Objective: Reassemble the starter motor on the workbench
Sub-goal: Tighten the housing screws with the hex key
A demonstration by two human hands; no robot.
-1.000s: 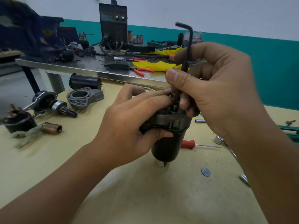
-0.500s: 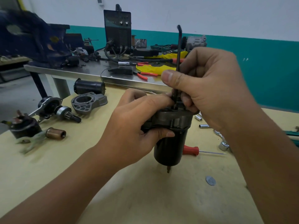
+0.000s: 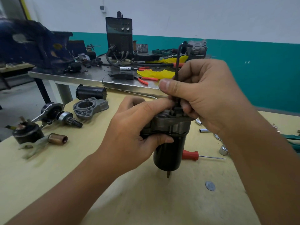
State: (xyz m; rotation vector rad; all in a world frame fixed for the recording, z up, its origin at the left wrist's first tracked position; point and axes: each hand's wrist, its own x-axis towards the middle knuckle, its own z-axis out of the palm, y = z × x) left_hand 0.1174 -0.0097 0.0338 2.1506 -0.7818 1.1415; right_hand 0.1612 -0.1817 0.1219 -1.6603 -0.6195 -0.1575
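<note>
Black motor [image 3: 168, 153] stands upright in the left hand's [image 3: 129, 137] curled fingers; right hand [image 3: 206, 95] pinches the hex key [image 3: 178, 62].

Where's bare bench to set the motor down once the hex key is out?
Bare patches: the near bench in front of the motor body, between the forearms, and the strip left of the left hand, below the copper bushing. Crowded: far left with parts such as the grey housing; right side with the red screwdriver, sockets and a small disc.
</note>
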